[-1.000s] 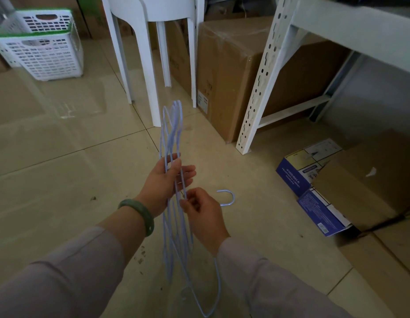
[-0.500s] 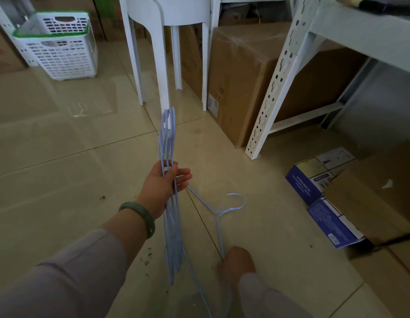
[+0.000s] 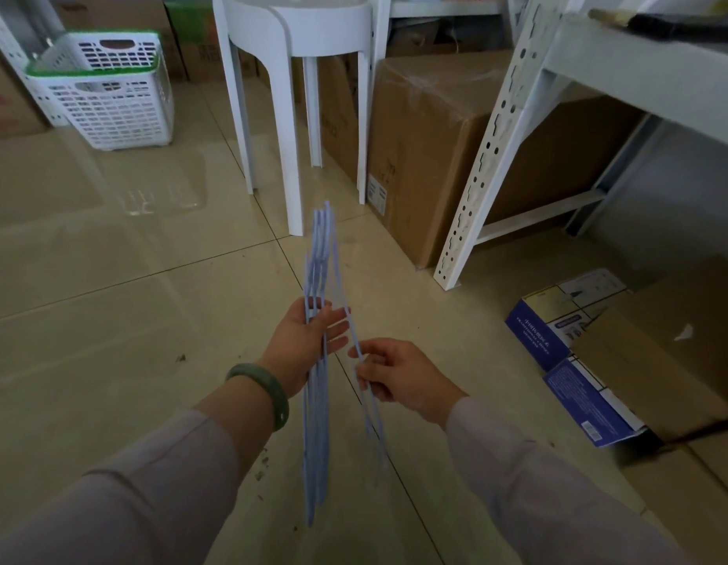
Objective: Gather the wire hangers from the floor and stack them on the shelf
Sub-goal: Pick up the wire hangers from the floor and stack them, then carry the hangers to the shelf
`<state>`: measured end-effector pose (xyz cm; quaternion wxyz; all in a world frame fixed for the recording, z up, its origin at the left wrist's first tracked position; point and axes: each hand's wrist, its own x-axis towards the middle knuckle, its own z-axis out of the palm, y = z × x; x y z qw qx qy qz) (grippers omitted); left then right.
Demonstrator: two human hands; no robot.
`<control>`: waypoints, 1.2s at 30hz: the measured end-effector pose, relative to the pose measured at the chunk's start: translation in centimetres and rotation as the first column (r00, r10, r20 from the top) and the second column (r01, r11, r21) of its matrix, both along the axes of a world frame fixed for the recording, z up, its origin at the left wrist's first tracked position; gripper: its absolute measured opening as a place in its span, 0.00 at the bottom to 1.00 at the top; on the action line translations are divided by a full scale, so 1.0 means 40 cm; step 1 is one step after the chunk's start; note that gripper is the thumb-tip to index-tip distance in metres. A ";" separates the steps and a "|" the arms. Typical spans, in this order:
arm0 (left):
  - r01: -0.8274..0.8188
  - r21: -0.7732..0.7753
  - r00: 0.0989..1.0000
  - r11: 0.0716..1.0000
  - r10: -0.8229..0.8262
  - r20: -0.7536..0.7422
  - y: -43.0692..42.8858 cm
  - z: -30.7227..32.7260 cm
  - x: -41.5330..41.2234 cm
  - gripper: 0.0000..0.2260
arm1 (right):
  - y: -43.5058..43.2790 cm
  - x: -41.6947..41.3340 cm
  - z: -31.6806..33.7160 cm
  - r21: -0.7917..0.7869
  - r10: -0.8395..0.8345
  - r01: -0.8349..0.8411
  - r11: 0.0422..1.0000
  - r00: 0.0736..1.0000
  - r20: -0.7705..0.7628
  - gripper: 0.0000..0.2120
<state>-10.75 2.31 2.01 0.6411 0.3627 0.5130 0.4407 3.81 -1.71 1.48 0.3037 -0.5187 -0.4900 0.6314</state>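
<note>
My left hand (image 3: 303, 344) grips a bundle of several light blue wire hangers (image 3: 319, 254), held edge-on and upright above the tiled floor. Just to the right, my right hand (image 3: 399, 375) pinches one more blue hanger (image 3: 372, 418), which leans against the bundle at its top and angles away lower down. The white metal shelf (image 3: 639, 67) stands at the upper right, its board well above both hands. No hanger shows on the floor.
A white stool (image 3: 297, 38) stands just beyond the hangers. A white basket (image 3: 109, 95) sits at the far left. Large cardboard boxes (image 3: 431, 128) fill the space under the shelf. Blue cartons (image 3: 574, 356) and a brown box lie on the floor at right.
My right hand has come up from the floor with the loose hanger and brought it beside the bundle. My left hand has kept its grip, and the view has tilted upward.
</note>
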 end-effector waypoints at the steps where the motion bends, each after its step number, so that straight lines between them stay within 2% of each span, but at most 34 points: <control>1: 0.013 0.004 0.999 1.000 -0.013 0.031 -0.002 0.006 0.009 0.06 | -0.002 -0.008 0.005 0.033 0.009 -0.008 0.999 1.000 -0.012 0.09; 4: 0.057 0.033 0.993 0.998 -0.060 0.097 -0.004 0.026 0.027 0.10 | -0.011 -0.012 0.007 0.116 0.026 -0.030 0.993 0.999 0.030 0.11; 6: 0.090 0.025 0.988 0.996 -0.093 0.123 -0.004 0.043 0.034 0.11 | -0.015 0.002 0.020 0.126 0.047 -0.061 0.990 0.992 0.114 0.10; 9: 0.125 0.024 0.981 0.992 -0.127 0.148 -0.008 0.076 0.053 0.12 | 0.012 0.048 0.083 0.088 0.150 -0.197 0.976 0.914 0.377 0.05; 10: 0.135 0.037 0.981 0.990 -0.139 0.134 -0.010 0.089 0.065 0.12 | 0.034 0.072 0.124 0.122 0.108 -0.189 0.974 0.870 0.481 0.05; 11: 0.149 0.056 0.980 0.987 -0.155 0.123 -0.011 0.109 0.078 0.11 | 0.063 0.096 0.177 0.229 -0.016 -0.132 0.964 0.835 0.550 0.06; 12: 0.165 0.076 0.978 0.983 -0.173 0.115 -0.010 0.134 0.093 0.10 | 0.092 0.117 0.242 0.371 -0.163 -0.063 0.927 0.822 0.546 0.09; 13: 0.182 0.099 0.975 0.978 -0.193 0.110 -0.006 0.165 0.108 0.09 | 0.120 0.133 0.313 0.490 -0.252 -0.022 0.871 0.837 0.486 0.12; 15: 0.207 0.153 0.968 0.966 -0.225 0.113 0.008 0.256 0.141 0.07 | 0.170 0.150 0.459 0.578 -0.210 -0.069 0.813 0.892 0.401 0.18; 17: 0.230 0.208 0.958 0.951 -0.259 0.124 0.025 0.375 0.176 0.08 | 0.211 0.153 0.581 0.549 -0.119 -0.086 0.832 0.937 0.327 0.19; 19: 0.258 0.247 0.949 0.934 -0.293 0.119 0.032 0.517 0.202 0.07 | 0.236 0.153 0.698 0.541 -0.102 -0.014 0.841 0.978 0.184 0.16; 23: 0.340 0.275 0.922 0.899 -0.376 0.088 0.041 0.810 0.235 0.08 | 0.269 0.147 0.964 0.543 -0.093 0.055 0.838 0.995 0.043 0.18; 26: 0.392 0.247 0.907 0.886 -0.417 0.058 0.051 1.021 0.239 0.09 | 0.279 0.151 1.180 0.513 -0.049 0.076 0.855 0.997 -0.067 0.17; 29: 0.407 0.215 0.895 0.888 -0.434 0.097 0.052 1.226 0.225 0.10 | 0.267 0.148 1.393 0.494 -0.058 0.132 0.859 0.985 -0.164 0.17; 33: 0.388 0.050 0.898 0.920 -0.389 0.205 0.029 1.493 0.188 0.12 | 0.229 0.131 1.643 0.419 -0.069 0.169 0.892 0.968 -0.243 0.16; 36: 0.393 -0.037 0.896 0.919 -0.374 0.241 0.005 1.680 0.168 0.09 | 0.181 0.122 1.816 0.370 -0.067 0.176 0.912 0.955 -0.290 0.16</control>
